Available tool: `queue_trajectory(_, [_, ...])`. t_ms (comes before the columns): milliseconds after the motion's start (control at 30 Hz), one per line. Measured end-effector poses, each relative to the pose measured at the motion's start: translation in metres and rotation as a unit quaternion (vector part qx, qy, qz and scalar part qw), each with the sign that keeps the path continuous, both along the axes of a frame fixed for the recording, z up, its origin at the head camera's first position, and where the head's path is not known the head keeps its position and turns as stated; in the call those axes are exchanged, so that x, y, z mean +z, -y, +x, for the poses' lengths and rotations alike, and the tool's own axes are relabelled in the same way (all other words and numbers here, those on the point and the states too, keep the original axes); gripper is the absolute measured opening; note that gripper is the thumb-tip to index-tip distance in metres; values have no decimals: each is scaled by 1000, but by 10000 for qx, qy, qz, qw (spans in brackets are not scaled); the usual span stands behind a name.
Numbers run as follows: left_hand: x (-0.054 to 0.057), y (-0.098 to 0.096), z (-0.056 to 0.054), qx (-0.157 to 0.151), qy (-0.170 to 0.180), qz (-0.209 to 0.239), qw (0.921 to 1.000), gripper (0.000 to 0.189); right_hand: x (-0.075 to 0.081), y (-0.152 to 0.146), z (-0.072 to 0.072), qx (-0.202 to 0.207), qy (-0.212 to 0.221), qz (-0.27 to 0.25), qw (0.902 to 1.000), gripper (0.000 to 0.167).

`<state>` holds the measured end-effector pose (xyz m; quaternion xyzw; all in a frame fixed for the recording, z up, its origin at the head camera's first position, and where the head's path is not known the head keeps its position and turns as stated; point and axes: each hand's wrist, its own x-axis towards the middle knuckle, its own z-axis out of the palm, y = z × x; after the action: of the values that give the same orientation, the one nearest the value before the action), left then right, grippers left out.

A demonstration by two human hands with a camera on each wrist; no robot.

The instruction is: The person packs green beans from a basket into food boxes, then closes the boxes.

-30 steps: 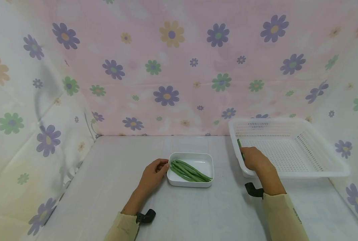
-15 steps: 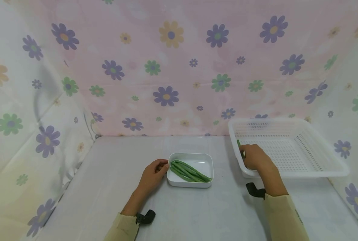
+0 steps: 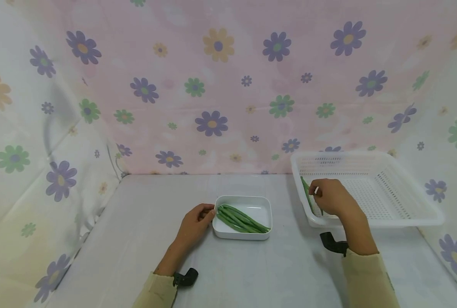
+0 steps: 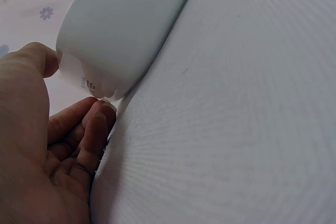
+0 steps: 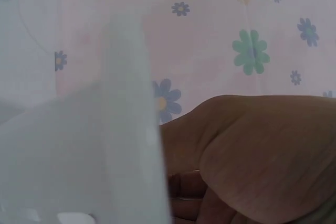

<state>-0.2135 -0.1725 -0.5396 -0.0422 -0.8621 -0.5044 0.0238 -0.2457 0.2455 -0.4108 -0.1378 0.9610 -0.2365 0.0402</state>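
Note:
In the head view, a small white rectangular dish holds a bundle of green beans. My left hand is at its left end, holding it there. The left wrist view shows the thumb against the dish's side and curled fingertips by its bottom edge. My right hand is over the left part of a white perforated basket, fingers curled, with a thin green bean end poking out below. Other green beans lie along the basket's left wall. The basket wall hides the right fingertips in the right wrist view.
A pale sheet covers the table. A flowered cloth rises behind it and along both sides. The basket's raised rim stands to the right of the dish, with a strip of table between them.
My right hand has risen from the basket's left wall and shifted slightly right, uncovering more of the beans there. The left hand and dish have stayed in place.

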Motion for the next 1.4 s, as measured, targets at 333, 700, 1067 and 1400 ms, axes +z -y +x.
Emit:
queue_trajectory(333, [-3,1,-2,-3,-43,-61,10000,32,22,1,13,-107,-476,-167,9987,17])
queue_trajectory(700, [-1,1,0,-19,2,43,10000,31,33,23,29,264,-1395,-373,9892,23])
queue_trajectory(1067, [1,1,1,-25,47,18,10000,33,24,51,28,710,-1745,-475,9809,29])
queue_trajectory(1400, [-2,1,-1,-12,-38,-16,10000,34,18,69,30,1032,-1872,-437,9759,32])
